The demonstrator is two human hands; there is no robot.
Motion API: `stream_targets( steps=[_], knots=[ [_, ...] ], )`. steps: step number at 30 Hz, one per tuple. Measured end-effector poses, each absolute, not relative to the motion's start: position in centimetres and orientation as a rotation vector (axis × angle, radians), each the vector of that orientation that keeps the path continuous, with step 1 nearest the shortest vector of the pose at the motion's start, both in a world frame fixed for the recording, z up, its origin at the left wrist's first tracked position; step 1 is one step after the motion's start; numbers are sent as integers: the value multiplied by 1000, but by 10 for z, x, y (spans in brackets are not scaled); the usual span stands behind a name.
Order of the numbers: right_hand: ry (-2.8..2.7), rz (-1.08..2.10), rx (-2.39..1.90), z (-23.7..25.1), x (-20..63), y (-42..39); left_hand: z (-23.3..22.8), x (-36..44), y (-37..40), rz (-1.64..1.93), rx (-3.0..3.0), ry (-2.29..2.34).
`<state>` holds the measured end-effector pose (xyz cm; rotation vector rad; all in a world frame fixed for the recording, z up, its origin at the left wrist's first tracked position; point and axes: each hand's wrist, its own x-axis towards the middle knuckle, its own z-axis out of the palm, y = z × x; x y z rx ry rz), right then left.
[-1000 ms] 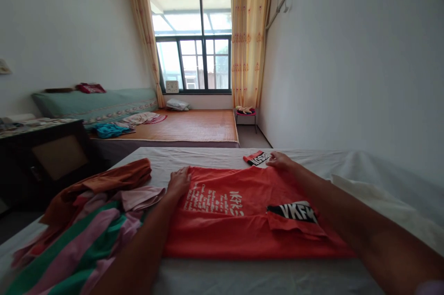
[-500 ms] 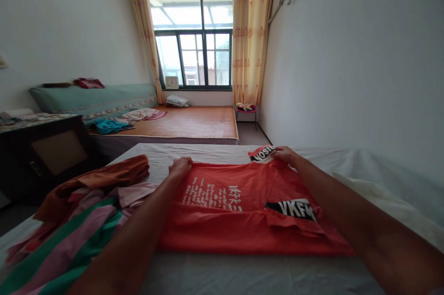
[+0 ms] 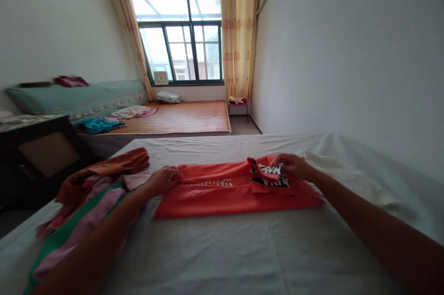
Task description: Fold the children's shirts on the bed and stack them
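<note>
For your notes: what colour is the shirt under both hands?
Orange-red shirt, head view.

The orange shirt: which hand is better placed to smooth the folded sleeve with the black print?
Probably the right hand: it already grips the orange shirt at that sleeve. The left hand holds the opposite edge, beside the clothes pile.

On the bed (image 3: 222,248), both hands pinch the far edge of an orange T-shirt (image 3: 225,191): the left hand (image 3: 163,180) at its 9 o'clock corner, the right hand (image 3: 293,165) at 2 o'clock. A clothes pile (image 3: 86,193) lies at 9 o'clock, touching the shirt.
</note>
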<state>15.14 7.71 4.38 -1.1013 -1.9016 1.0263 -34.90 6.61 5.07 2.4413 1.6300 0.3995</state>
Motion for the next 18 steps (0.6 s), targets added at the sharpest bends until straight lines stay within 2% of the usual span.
stream_targets(
  steps=[4, 7, 11, 14, 18],
  knots=[
    [-2106, 971, -1104, 35, 160, 53, 49, -344, 50, 245, 2554, 1705],
    [-2279, 805, -1099, 45, 159, 42, 62, -320, 43, 233, 2605, 1782],
    [-2385, 681, -1023, 53, 150, 28, 74, -260, 35, 336, 2663, 1528],
    [-2210, 848, -1031, 53, 149, 17, 68, -220, 35, 366, 2669, 1384],
    [-1973, 1148, -963, 51, 162, 6, 47, -202, 43, 419, 2612, 1471]
  ],
)
